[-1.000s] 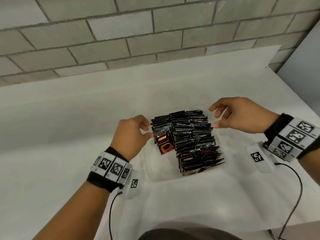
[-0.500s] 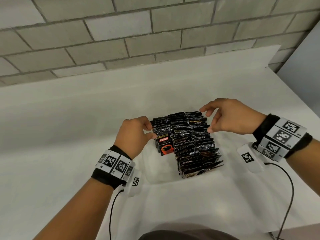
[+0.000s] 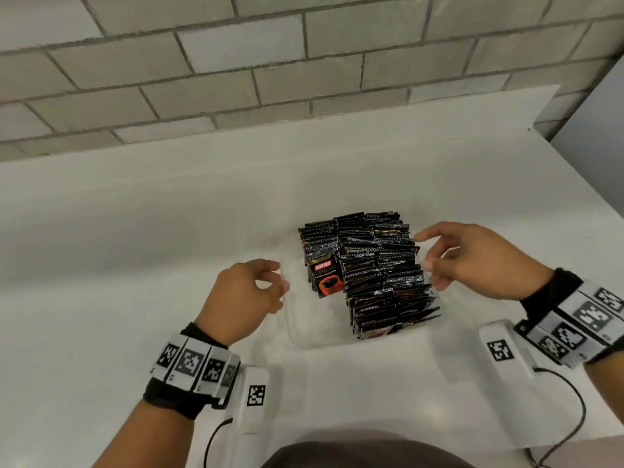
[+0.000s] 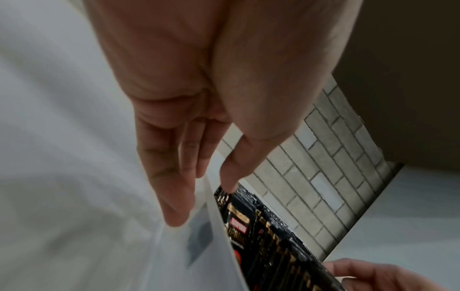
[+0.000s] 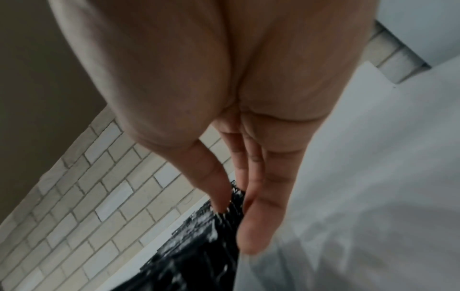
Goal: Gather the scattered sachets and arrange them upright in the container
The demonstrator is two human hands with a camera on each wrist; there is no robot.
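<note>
Up close, black sachets (image 3: 371, 268) packed upright in the clear container (image 3: 304, 332) on the white counter (image 3: 135, 248), left hand (image 3: 243, 295) loosely curled at its left wall, holding nothing, right hand (image 3: 472, 258) relaxed, fingertips (image 3: 427, 265) touching the right-side sachets.

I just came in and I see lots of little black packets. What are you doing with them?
A person is tidying coffee sachets so they stand upright in a clear container on a white counter. The left hand is by the container's left side, the right hand at the right edge of the rows. Neither hand holds a sachet.
</note>
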